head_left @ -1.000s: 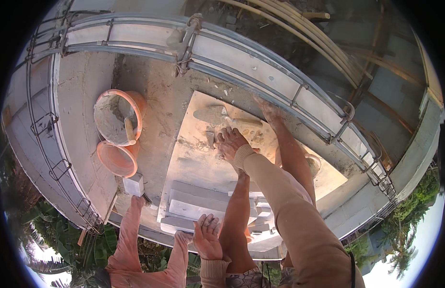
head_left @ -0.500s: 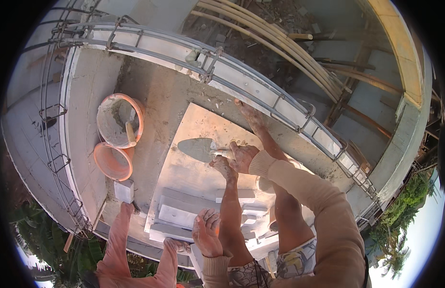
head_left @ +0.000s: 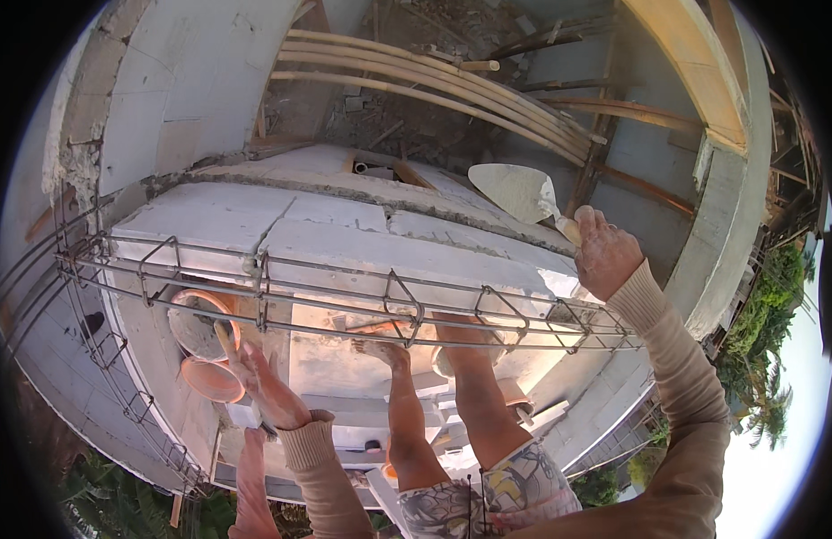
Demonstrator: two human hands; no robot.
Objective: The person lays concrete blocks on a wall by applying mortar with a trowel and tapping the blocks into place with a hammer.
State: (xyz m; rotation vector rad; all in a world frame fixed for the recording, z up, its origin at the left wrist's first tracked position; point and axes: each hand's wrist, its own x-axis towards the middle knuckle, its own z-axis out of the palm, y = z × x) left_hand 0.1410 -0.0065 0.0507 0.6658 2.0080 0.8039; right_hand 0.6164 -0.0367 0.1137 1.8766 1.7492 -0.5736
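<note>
My right hand (head_left: 606, 256) is wrapped round the handle of a trowel (head_left: 513, 190). Its broad, mortar-greyed blade points left, over the far side of the white block wall (head_left: 371, 249). My left hand (head_left: 270, 388) is lower left with its fingers stretched out, near two orange buckets. The larger bucket (head_left: 184, 316) has grey mortar inside, and a wooden handle (head_left: 224, 340) stands at its rim. Beside it sits the smaller bucket (head_left: 209, 381). My fingertips overlap the buckets in view; whether they touch the handle is unclear.
A rebar cage (head_left: 330, 304) runs along the wall between me and the trowel. Beyond lie long bamboo poles (head_left: 434, 79) over a debris-strewn lower area. My bare legs stand on a board among white blocks (head_left: 344, 415). Another person's pink sleeve (head_left: 251, 490) shows lower left.
My right hand has carried the trowel from above the board up and right, past the rebar. My left hand has moved left toward the buckets. The view has shifted to the wall.
</note>
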